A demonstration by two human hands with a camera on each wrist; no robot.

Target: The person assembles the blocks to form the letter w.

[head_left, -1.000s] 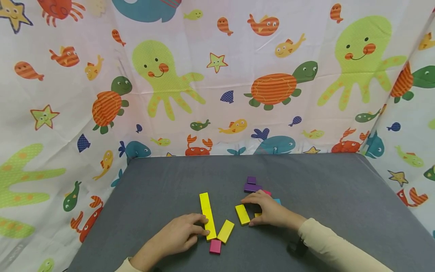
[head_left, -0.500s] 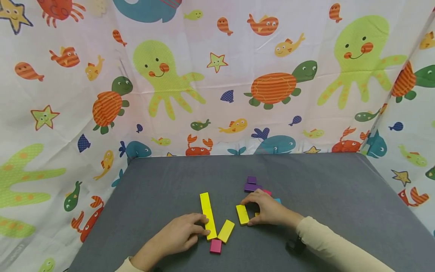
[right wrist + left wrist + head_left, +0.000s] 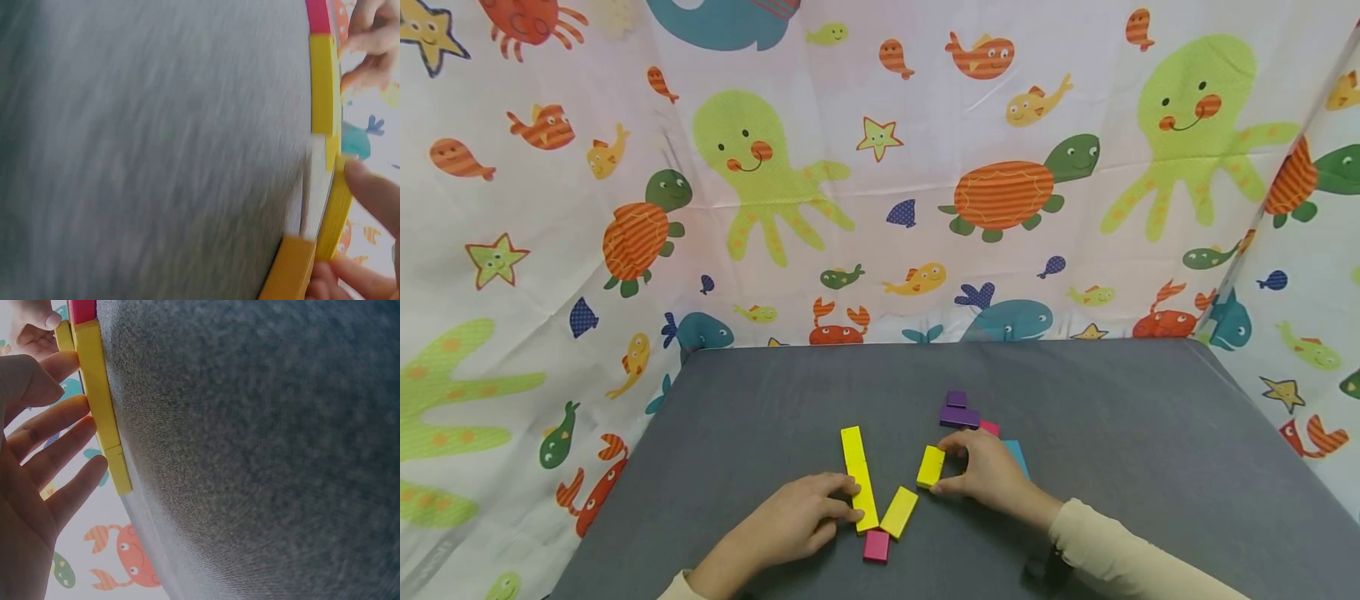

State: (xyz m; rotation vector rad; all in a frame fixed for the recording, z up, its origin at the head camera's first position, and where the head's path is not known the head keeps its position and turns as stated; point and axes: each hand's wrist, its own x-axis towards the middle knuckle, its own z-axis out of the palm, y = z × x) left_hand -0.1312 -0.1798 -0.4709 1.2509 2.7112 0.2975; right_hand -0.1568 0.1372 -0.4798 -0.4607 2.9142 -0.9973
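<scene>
My right hand (image 3: pixel 988 471) pinches a yellow block (image 3: pixel 930 467) by its two ends. In the right wrist view that block (image 3: pixel 335 209) looks raised off the grey cloth. My left hand (image 3: pixel 797 515) touches the side of a line of yellow blocks (image 3: pixel 859 479) with its fingertips; its fingers are fairly straight in the left wrist view. Another yellow block (image 3: pixel 898 512) slants away from the line's near end, between the two hands. Just below them lies a pink block (image 3: pixel 876 547). An orange-yellow block (image 3: pixel 289 269) near my right hand is hidden in the head view.
Beyond my right hand lie purple blocks (image 3: pixel 959 417), a pink block (image 3: pixel 989 427) and a partly covered blue block (image 3: pixel 1017 456). Grey cloth (image 3: pixel 760 392) covers the table. A curtain printed with sea animals (image 3: pixel 917 100) hangs behind and at the sides.
My right hand has picked up the yellow block, moving it slightly left and turning it. More of the blue and pink blocks shows. The left hand stays in place.
</scene>
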